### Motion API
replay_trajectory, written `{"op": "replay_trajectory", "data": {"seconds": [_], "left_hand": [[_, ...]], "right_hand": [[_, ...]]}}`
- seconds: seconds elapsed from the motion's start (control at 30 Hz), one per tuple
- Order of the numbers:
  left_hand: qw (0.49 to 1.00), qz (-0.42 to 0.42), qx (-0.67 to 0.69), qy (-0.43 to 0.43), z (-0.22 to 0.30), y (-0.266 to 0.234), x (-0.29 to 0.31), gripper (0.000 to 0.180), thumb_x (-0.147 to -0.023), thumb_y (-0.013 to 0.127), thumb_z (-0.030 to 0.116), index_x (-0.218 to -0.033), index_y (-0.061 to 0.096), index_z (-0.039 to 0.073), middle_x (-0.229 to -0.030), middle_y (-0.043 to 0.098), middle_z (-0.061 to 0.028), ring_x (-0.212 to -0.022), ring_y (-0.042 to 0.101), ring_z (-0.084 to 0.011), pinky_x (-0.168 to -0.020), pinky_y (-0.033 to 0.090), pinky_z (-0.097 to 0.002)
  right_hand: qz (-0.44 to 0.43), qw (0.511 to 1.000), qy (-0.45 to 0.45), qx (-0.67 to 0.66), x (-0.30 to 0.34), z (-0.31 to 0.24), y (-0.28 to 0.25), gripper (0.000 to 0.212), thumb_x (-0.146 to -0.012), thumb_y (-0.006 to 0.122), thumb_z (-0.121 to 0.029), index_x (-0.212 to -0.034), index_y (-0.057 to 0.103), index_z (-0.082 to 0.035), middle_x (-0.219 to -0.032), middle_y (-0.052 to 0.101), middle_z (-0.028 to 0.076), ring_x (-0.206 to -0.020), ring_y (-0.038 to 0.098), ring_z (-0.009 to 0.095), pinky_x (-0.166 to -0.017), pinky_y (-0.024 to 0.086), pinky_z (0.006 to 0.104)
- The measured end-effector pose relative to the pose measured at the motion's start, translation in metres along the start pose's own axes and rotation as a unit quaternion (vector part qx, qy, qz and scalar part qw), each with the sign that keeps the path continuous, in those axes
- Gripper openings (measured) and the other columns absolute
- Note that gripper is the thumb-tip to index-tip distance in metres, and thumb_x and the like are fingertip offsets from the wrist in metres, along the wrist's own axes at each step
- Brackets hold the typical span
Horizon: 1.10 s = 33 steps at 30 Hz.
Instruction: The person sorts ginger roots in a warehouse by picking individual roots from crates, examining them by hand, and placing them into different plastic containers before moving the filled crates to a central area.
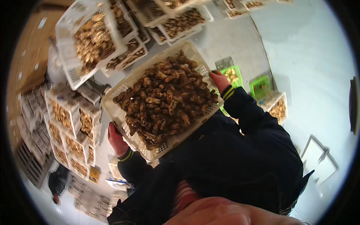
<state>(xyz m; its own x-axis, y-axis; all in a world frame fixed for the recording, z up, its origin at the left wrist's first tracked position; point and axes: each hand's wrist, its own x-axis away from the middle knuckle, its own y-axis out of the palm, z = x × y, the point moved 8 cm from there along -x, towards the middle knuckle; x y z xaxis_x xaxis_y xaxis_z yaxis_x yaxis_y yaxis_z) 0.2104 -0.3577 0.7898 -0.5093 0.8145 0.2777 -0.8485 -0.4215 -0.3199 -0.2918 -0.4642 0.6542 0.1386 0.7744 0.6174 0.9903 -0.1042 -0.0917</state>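
A white perforated plastic crate [202, 69] is held out in front of my body, tilted across the view. My left hand [117, 141] grips its near left end, fingers partly hidden by the rim. At the opposite end, my right hand [219, 80] has its fingers wrapped over the rim. Heaped inside the crate are dark brown, knobbly, finger-shaped pieces [165, 97], possibly roots; their exact kind cannot be told.
Ahead on the left stand stacked white crates [67, 73] of lighter brown pieces; more crates [75, 123] are piled beside cardboard boxes [32, 56]. Green crates [260, 86] sit on the right along a pale wall [311, 63]. Another person [58, 182] is at the far lower left.
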Motion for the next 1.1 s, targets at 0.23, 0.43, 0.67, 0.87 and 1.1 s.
{"op": "replay_trajectory", "data": {"seconds": [0.23,0.43,0.67,0.87,1.1], "left_hand": [[0.978,-0.005,0.174,-0.112,0.004,0.019,0.001,0.034,-0.092,0.042,0.024,-0.11,0.053,-0.002,-0.093,0.059,-0.0061,-0.084,0.056,-0.0128,-0.072,0.043,-0.0242],[0.985,-0.029,0.152,-0.074,0.017,0.017,-0.01,0.033,-0.092,0.043,0.025,-0.108,0.054,-0.002,-0.093,0.059,-0.0061,-0.082,0.055,-0.0132,-0.071,0.043,-0.0255],[0.995,-0.041,0.086,-0.044,0.048,0.025,-0.005,0.028,-0.088,0.051,0.023,-0.101,0.06,0.0,-0.08,0.056,0.0031,-0.068,0.048,-0.005,-0.059,0.037,-0.0211],[0.985,0.046,0.085,-0.144,0.002,0.012,0.0,0.031,-0.088,0.052,0.022,-0.107,0.057,-0.001,-0.086,0.059,-0.0007,-0.071,0.05,-0.0079,-0.063,0.04,-0.0223],[0.977,0.092,0.108,-0.159,-0.007,0.005,0.03,0.032,-0.088,0.052,0.022,-0.108,0.056,-0.003,-0.089,0.059,-0.0021,-0.074,0.051,-0.0088,-0.066,0.041,-0.0223]], "right_hand": [[0.034,0.989,0.022,-0.14,0.012,0.03,-0.018,0.044,-0.079,0.059,-0.024,-0.112,0.05,0.003,-0.071,0.054,0.002,-0.057,0.044,0.009,-0.048,0.034,0.0252],[0.063,0.989,0.009,-0.135,0.038,0.037,-0.034,0.048,-0.078,0.059,-0.025,-0.114,0.049,0.006,-0.077,0.057,0.007,-0.062,0.049,0.013,-0.054,0.039,0.0259],[0.036,0.983,-0.12,-0.132,0.06,0.03,-0.038,0.026,-0.084,0.054,-0.014,-0.103,0.055,0.004,-0.086,0.057,0.005,-0.076,0.052,0.012,-0.067,0.043,0.0231],[-0.024,0.982,0.019,-0.185,0.057,0.022,-0.043,0.026,-0.085,0.055,-0.018,-0.104,0.054,-0.001,-0.084,0.055,0.0,-0.075,0.051,0.008,-0.066,0.042,0.0221],[-0.107,0.989,0.026,-0.096,0.021,0.008,-0.035,0.031,-0.088,0.049,-0.022,-0.11,0.052,0.0,-0.09,0.06,0.006,-0.075,0.058,0.014,-0.059,0.05,0.0259]]}}
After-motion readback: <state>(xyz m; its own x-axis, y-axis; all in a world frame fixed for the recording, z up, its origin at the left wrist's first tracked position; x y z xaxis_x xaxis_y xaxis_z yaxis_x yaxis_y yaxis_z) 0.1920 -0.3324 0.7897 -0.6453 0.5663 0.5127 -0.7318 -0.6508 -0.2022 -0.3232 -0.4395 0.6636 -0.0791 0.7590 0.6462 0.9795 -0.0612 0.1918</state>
